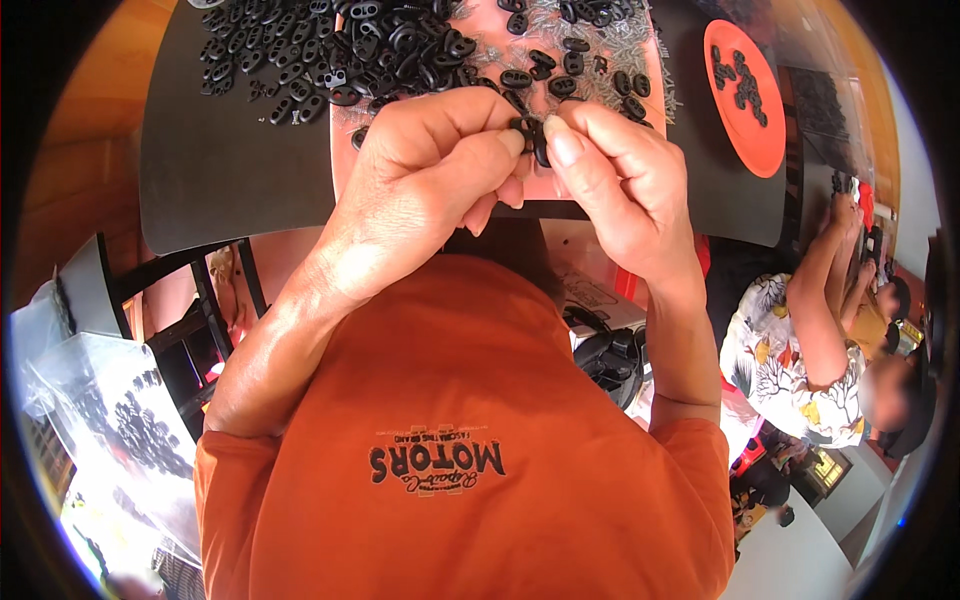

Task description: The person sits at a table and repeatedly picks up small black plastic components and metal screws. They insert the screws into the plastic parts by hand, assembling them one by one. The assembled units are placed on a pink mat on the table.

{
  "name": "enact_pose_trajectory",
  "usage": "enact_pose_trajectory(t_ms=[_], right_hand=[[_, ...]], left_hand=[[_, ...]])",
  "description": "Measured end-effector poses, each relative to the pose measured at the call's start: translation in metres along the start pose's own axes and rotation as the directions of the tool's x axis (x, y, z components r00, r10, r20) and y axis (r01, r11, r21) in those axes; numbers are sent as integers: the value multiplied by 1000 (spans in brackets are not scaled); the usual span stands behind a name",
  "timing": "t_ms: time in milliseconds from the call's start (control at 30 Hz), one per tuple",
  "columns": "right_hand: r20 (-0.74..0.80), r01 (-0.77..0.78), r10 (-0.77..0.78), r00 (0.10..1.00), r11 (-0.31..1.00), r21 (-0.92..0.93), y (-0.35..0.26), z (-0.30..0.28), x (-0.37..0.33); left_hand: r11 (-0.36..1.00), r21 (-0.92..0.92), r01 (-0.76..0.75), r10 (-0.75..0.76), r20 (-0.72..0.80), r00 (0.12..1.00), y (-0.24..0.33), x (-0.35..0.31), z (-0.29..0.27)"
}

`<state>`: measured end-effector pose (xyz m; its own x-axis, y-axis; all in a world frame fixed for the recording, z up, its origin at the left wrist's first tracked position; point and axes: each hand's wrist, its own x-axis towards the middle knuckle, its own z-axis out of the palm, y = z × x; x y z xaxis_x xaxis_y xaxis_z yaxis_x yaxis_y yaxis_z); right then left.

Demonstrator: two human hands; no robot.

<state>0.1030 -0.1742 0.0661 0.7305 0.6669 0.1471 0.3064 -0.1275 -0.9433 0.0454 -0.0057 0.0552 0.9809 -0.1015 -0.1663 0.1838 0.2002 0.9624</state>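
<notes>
Both hands meet over the near edge of the table, fingertips close together around small black plastic cord lock parts (529,128). My left hand (425,165) pinches one side between thumb and forefinger. From the other side, the thumb and fingers of my right hand (625,180) close on the black part too. The fingertips partly hide how the pieces fit together. Just beyond lies a big heap of black two-hole cord locks (390,45). Small clear-grey springs (625,45) are scattered to its right, with several loose cord locks (570,85) among them.
A pink sheet (345,170) lies on the dark table (220,165) under the parts. To the right, an orange-red plate (765,155) holds several black pieces. A clear plastic bag (110,400) with black parts is at lower left. Another person (780,350) sits at the right.
</notes>
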Motion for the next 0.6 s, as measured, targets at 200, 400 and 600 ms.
enact_pose_trajectory(t_ms=[200, 400, 600], right_hand=[[100, -133, 119, 988, 981, 141, -4, -10, 0], [116, -118, 104, 988, 985, 122, 2, -12, 3], [138, -100, 91, 986, 993, 59, 7, -14, 6]], left_hand=[[997, -61, 56, -53, 60, 997, 0, 0, 0], [997, 10, 73, -73, 96, 993, 0, 0, -4], [993, 57, 106, -112, 111, 987, 3, 1, -7]])
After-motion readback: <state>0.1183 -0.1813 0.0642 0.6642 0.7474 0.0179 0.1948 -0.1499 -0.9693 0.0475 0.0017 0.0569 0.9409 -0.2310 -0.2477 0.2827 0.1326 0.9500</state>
